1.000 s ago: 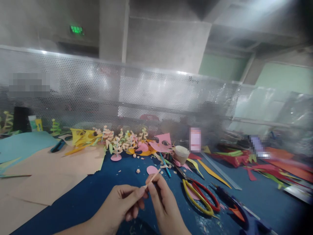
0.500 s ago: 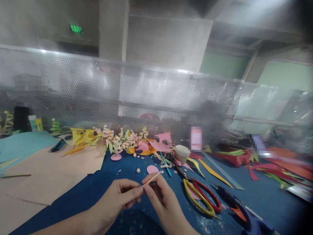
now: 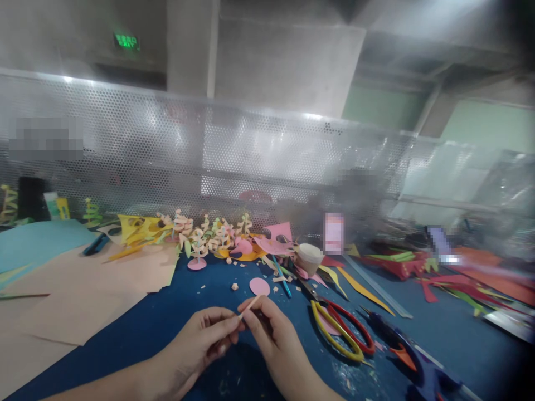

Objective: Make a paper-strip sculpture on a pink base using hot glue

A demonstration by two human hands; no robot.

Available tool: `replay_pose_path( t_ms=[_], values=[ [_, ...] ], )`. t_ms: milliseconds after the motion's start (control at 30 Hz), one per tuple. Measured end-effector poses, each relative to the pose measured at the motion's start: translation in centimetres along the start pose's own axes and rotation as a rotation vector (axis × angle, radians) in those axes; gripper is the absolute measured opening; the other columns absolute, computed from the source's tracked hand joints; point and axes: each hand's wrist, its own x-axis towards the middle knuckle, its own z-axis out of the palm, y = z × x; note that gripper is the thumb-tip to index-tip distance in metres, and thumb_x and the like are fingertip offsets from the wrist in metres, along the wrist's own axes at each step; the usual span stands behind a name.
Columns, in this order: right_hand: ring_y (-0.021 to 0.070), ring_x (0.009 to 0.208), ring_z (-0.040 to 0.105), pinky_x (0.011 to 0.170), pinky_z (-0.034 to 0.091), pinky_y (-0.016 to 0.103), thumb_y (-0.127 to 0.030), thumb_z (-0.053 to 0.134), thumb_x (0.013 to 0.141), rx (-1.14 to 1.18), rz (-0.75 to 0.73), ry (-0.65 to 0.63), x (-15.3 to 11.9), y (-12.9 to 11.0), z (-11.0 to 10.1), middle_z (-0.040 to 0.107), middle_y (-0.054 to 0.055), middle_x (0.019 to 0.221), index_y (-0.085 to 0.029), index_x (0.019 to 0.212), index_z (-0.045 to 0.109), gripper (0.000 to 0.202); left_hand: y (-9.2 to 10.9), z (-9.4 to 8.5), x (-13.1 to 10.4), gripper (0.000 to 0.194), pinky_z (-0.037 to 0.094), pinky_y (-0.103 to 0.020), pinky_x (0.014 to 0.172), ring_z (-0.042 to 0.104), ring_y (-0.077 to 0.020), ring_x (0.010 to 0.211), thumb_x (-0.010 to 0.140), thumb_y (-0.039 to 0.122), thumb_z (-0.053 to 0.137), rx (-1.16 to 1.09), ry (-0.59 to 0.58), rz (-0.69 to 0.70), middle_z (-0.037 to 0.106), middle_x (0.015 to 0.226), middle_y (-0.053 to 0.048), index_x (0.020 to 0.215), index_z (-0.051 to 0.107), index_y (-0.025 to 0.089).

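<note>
A thin pale strip (image 3: 249,306) is pinched between the fingertips of both hands above the blue table. My left hand (image 3: 209,334) closes on its lower end. My right hand (image 3: 271,328) grips it close by, with thumb and forefinger pressed together. Just beyond the fingers lies a pink paper disc (image 3: 259,287), with a small pale star (image 3: 234,287) to its left. To the right of my right hand are scissors (image 3: 340,331) with one yellow and one red handle.
Pale paper sheets (image 3: 104,289) cover the left side. Small spiral paper trees (image 3: 198,248) and scraps stand behind. A white cup (image 3: 309,259), a blue pen (image 3: 282,277), a clear ruler (image 3: 378,287) and a dark blue tool (image 3: 418,356) sit to the right.
The strip has turned slightly steeper and less of it shows beyond my right fingers. Both hands keep their pinch. The whole view has shifted a little.
</note>
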Motion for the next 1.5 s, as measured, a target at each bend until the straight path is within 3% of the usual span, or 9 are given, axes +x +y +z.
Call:
replay_pose_path(
  t_ms=[100, 300, 533, 800, 1067, 1300, 1500],
  values=[
    [0.0166, 0.076, 0.054, 0.072, 0.043, 0.030, -0.035, 0.039, 0.086, 0.020, 0.044, 0.026, 0.0, 0.5, -0.1, 0.057, 0.004, 0.082, -0.018, 0.092, 0.053, 0.022, -0.3, -0.2, 0.3, 0.022, 0.019, -0.015, 0.044, 0.032, -0.0036, 0.045, 0.066, 0.036, 0.067, 0.008, 0.006, 0.026, 0.050, 0.054, 0.003, 0.066, 0.066, 0.014],
    [0.0157, 0.073, 0.054, 0.070, 0.043, 0.029, -0.031, 0.050, 0.081, 0.131, 0.013, -0.052, 0.0, 0.3, -0.1, 0.055, 0.002, 0.075, -0.017, 0.080, 0.054, 0.014, -0.5, -0.2, 0.4, 0.022, 0.018, -0.016, 0.043, 0.032, -0.0037, 0.044, 0.065, 0.035, 0.068, 0.000, 0.006, 0.068, 0.048, 0.052, 0.005, 0.060, 0.062, 0.014],
    [0.0142, 0.072, 0.053, 0.069, 0.043, 0.027, -0.028, 0.052, 0.080, 0.201, 0.011, -0.055, 0.0, -0.2, -0.1, 0.054, 0.000, 0.075, -0.018, 0.077, 0.053, 0.011, -0.6, -0.1, 0.4, 0.022, 0.025, -0.017, 0.044, 0.038, -0.0056, 0.046, 0.062, 0.035, 0.069, 0.060, 0.026, 0.095, 0.050, 0.053, 0.004, 0.061, 0.063, 0.014],
    [0.0113, 0.061, 0.051, 0.060, 0.043, 0.025, -0.030, 0.053, 0.080, 0.288, 0.063, -0.055, 0.0, -0.3, -0.1, 0.049, -0.003, 0.068, -0.018, 0.073, 0.049, 0.014, -0.2, 0.3, -0.1, 0.022, 0.034, -0.019, 0.051, 0.048, -0.0094, 0.053, 0.069, 0.035, 0.062, 0.158, -0.012, 0.128, 0.059, 0.058, -0.001, 0.067, 0.068, 0.014],
    [0.0112, 0.062, 0.050, 0.061, 0.044, 0.024, -0.033, 0.054, 0.078, 0.291, 0.077, -0.045, 0.0, -0.5, -0.1, 0.049, -0.003, 0.069, -0.018, 0.074, 0.050, 0.016, -0.7, 0.0, 0.1, 0.022, 0.039, -0.021, 0.057, 0.052, -0.0113, 0.058, 0.065, 0.037, 0.066, 0.111, -0.009, 0.112, 0.062, 0.063, -0.001, 0.073, 0.070, 0.016],
    [0.0123, 0.064, 0.050, 0.061, 0.043, 0.025, -0.034, 0.052, 0.079, 0.227, 0.077, -0.012, 0.0, -0.5, -0.1, 0.050, -0.001, 0.069, -0.018, 0.074, 0.052, 0.017, 0.0, 0.2, -0.3, 0.020, 0.037, -0.022, 0.057, 0.050, -0.0103, 0.055, 0.062, 0.031, 0.070, 0.216, -0.045, 0.137, 0.060, 0.058, 0.001, 0.075, 0.069, 0.016],
    [0.0109, 0.062, 0.049, 0.060, 0.042, 0.023, -0.036, 0.053, 0.078, 0.281, 0.079, -0.041, 0.1, -0.3, 0.1, 0.047, -0.004, 0.066, -0.018, 0.073, 0.051, 0.019, -0.7, -0.1, 0.1, 0.023, 0.042, -0.022, 0.058, 0.054, -0.0108, 0.058, 0.064, 0.035, 0.069, 0.077, -0.033, 0.108, 0.062, 0.063, -0.001, 0.073, 0.067, 0.014]
  ],
)
